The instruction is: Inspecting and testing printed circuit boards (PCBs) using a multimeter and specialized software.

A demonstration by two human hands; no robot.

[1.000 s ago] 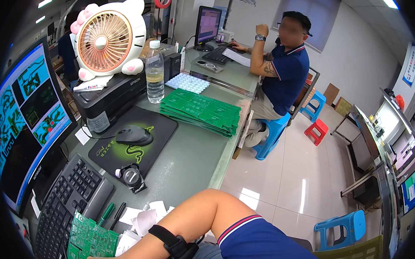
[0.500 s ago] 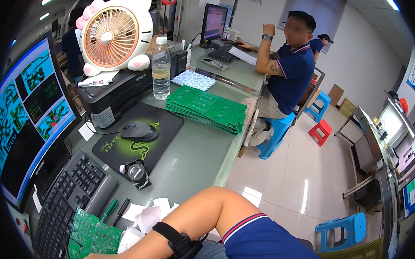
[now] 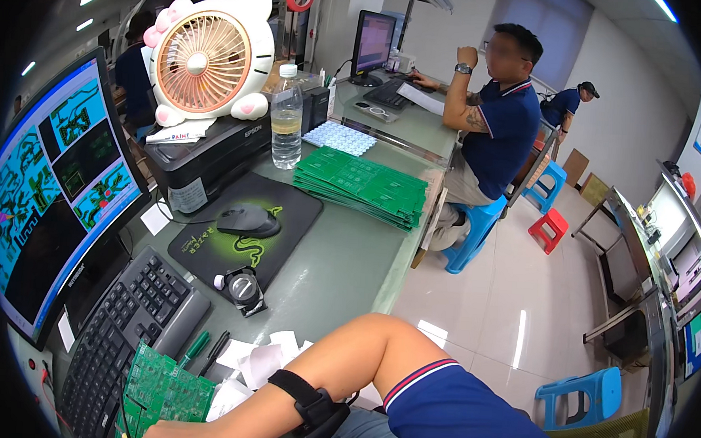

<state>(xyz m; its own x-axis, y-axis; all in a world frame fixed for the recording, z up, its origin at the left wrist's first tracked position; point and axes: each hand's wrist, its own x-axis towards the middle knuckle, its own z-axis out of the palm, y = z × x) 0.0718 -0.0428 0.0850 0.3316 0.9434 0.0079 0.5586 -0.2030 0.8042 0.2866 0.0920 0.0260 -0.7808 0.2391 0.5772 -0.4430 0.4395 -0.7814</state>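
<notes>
My right forearm, with a black strap [image 3: 309,403] round it, reaches across to the lower left. My right hand [image 3: 161,433] is at the lower edge, over the near end of a green circuit board [image 3: 169,392]. Its fingers are mostly cut off by the picture's edge but look closed. A thin dark wire [image 3: 124,409] and a small yellowish bit show at the fingertips; what they hold cannot be made out. The board leans against the black keyboard [image 3: 136,307]. Beside it lie a green marker [image 3: 195,349] and a black pen [image 3: 215,351]. My left hand is out of view.
White paper scraps [image 3: 262,363] lie by my forearm. Further off are a mouse [image 3: 247,220] on a mat, a monitor [image 3: 74,196], a stack of green circuit boards [image 3: 360,184], a water bottle [image 3: 286,128] and a fan [image 3: 204,65]. A co-worker [image 3: 497,139] sits at the far desk.
The whole view has shifted slightly, so the desk things appear a little further right. My right hand stays by the board. A person in a cap at the back leans further over.
</notes>
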